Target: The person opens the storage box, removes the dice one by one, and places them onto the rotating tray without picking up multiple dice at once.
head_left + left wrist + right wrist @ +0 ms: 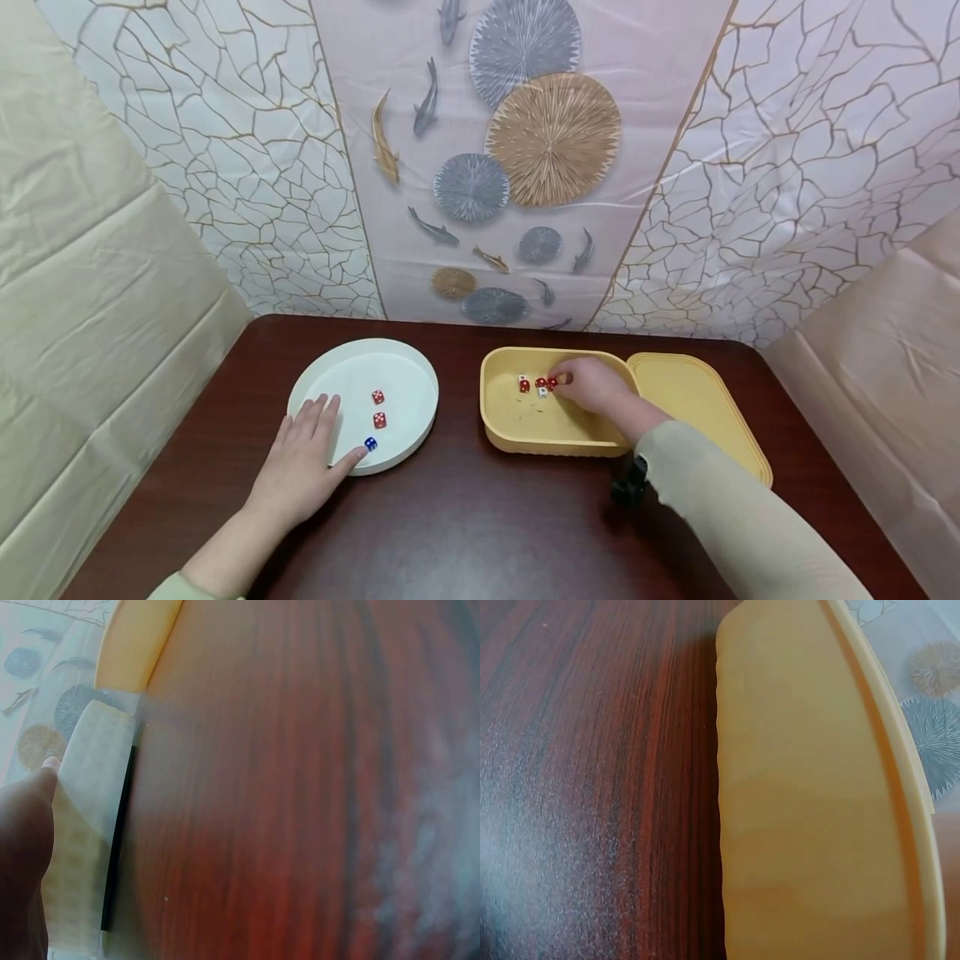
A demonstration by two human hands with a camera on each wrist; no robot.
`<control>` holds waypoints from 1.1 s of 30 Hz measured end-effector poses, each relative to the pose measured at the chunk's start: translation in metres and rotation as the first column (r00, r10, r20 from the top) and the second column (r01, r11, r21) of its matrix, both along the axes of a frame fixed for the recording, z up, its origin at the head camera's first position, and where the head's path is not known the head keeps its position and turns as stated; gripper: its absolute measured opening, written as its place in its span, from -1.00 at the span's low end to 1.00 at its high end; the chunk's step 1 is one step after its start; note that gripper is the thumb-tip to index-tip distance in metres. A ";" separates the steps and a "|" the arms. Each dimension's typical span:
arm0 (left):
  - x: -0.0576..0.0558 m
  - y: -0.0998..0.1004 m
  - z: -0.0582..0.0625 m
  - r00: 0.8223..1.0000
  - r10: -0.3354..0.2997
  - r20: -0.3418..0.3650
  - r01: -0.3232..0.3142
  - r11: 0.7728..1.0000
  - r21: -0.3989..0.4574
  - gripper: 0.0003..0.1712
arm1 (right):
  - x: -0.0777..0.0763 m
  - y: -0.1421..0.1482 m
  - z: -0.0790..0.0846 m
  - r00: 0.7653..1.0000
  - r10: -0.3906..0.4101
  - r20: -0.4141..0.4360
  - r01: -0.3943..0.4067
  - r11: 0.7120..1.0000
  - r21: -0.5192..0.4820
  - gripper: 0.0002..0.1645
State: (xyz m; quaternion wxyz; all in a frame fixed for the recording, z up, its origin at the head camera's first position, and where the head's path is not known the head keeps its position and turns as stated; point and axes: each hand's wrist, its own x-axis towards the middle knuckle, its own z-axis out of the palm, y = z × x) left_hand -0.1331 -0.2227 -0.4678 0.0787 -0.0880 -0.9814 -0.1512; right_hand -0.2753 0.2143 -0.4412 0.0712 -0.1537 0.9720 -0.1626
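My left hand [300,462] lies with straight fingers over the left rim of a round white tray [408,367], its thumb reaching the near rim beside a blue die [371,444]. Two red dice, one farther back [378,397] and one nearer [379,420], sit on the tray floor. Inside a yellow box [517,437], my right hand [596,387] pinches a red die [552,384] at its fingertips. Red and white dice lie close by, among them a red die [523,386] and a white die [543,392]. The box wall [802,787] hides the right hand in the right wrist view.
A yellow lid [701,408] lies flat against the right side of the box. Both containers stand on a dark wooden table [480,525]. A patterned cloth [480,250] hangs behind the table, with plain cloth at both sides.
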 end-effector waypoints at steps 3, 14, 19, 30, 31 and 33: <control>0.000 0.000 0.000 1.000 0.002 -0.005 -0.002 1.000 0.003 0.03 | 0.000 -0.001 0.001 1.000 -0.005 0.003 0.005 1.000 -0.013 -0.67; 0.000 -0.001 0.000 1.000 0.002 -0.009 -0.002 1.000 0.007 0.04 | 0.004 0.002 0.009 0.998 -0.059 0.028 0.061 0.993 -0.098 -0.68; 0.001 -0.002 0.000 1.000 0.000 -0.007 0.000 1.000 0.012 0.04 | 0.002 0.007 0.006 0.999 -0.054 -0.001 0.054 0.994 -0.094 -0.69; 0.001 -0.001 0.000 1.000 -0.005 -0.014 0.005 1.000 0.010 0.03 | 0.005 0.004 0.024 0.995 -0.099 0.012 0.099 0.967 -0.234 -0.66; 0.001 -0.001 0.000 1.000 -0.005 -0.014 0.006 1.000 0.009 0.03 | 0.006 0.002 0.026 0.995 -0.098 0.018 0.100 0.965 -0.243 -0.67; 0.001 -0.001 -0.001 1.000 -0.007 -0.014 0.008 1.000 0.008 0.03 | 0.007 0.000 0.029 0.995 -0.097 0.030 0.102 0.962 -0.254 -0.67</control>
